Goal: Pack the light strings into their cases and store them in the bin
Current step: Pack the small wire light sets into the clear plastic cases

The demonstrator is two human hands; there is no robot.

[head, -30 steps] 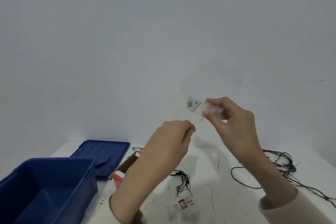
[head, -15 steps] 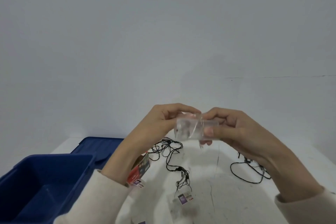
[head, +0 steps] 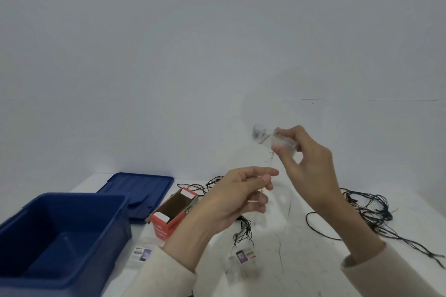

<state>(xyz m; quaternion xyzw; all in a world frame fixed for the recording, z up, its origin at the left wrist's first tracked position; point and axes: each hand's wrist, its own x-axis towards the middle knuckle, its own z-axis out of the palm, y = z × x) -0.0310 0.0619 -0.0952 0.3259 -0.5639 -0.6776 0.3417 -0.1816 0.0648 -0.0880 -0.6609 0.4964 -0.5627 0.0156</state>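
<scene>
A small clear plastic battery case [head: 280,141] with a hair-thin, nearly invisible wire light string [head: 270,164] trailing from it is held up in the air above the middle of the white worktop [head: 301,260], pinched by the right hand [head: 306,164], whose fingers [head: 281,152] clamp its end. Just below, the left hand [head: 241,198] pinches the fine wire between thumb and forefinger, so the step in hand looks like winding the string up against its case. Next the wire probably needs another loop laid on without tangling. Black corded light strings [head: 366,210] lie loose toward the right edge, an open red cardboard box [head: 172,214] sits left of centre, and the open blue plastic bin [head: 60,236] fills the near-left corner.
</scene>
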